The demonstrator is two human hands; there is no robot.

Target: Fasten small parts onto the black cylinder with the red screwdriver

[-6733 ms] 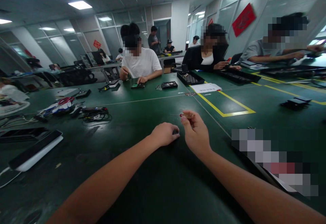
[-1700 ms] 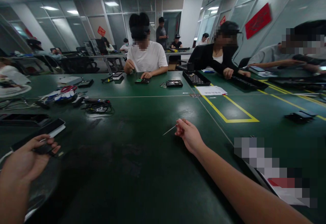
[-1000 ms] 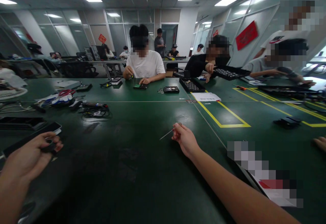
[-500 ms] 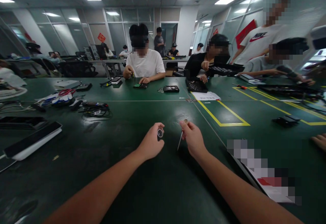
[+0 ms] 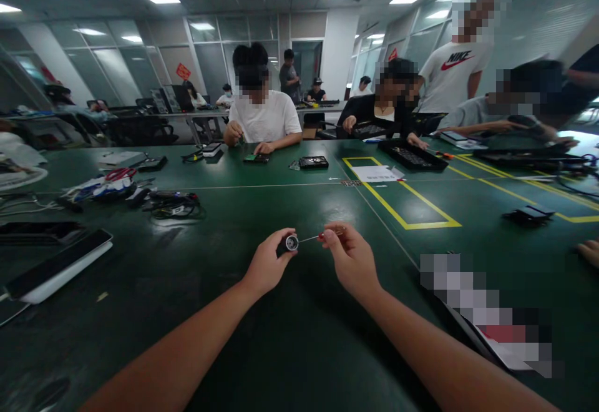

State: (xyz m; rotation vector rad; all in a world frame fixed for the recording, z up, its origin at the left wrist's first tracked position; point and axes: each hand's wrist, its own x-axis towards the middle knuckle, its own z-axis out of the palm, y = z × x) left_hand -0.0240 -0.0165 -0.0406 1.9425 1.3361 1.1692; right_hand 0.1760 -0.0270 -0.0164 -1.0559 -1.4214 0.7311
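The left hand (image 5: 266, 265) grips the cylinder (image 5: 291, 243) between thumb and fingers; the part's round, silver-rimmed face is turned toward the camera. The right hand (image 5: 354, 259) pinches the screwdriver (image 5: 309, 238) by its handle, with the red collar exposed beside the thumb. The shaft points left, nearly level, its tip at the cylinder's rim; contact cannot be confirmed. Both hands are over the green desk (image 5: 281, 349). Yellow tape (image 5: 430, 225) marks an outline beyond the right hand; a paper sheet (image 5: 369, 173) lies across its far part. Cables (image 5: 175, 205) and a black-and-white bar (image 5: 65, 265) lie to the left, apart from the hands.
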